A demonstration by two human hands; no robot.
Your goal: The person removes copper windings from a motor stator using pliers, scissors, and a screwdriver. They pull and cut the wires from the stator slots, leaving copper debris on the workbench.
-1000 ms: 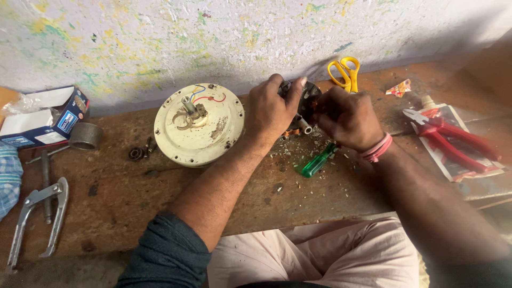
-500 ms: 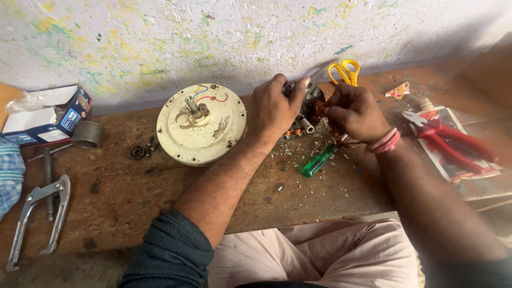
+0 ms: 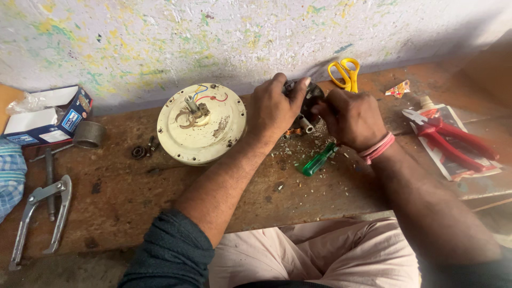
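A blue and white box (image 3: 45,114) lies open at the far left, by the wall, and a flat printed packet (image 3: 453,160) lies at the right under red pliers (image 3: 448,140). The worn brown bench (image 3: 160,208) runs along a white wall (image 3: 213,37) flecked yellow and green. Both hands meet at the back near the wall: the left hand (image 3: 274,109) curls over a dark part (image 3: 309,98), and the right hand (image 3: 352,117) pinches its right side. A cream disc (image 3: 201,129) lies just left, a green screwdriver (image 3: 318,159) just below.

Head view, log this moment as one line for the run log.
left hand: grips dark motor part | right hand: fingers on same part | beside: cream fan housing, green screwdriver, yellow scissors | surface: wooden bench
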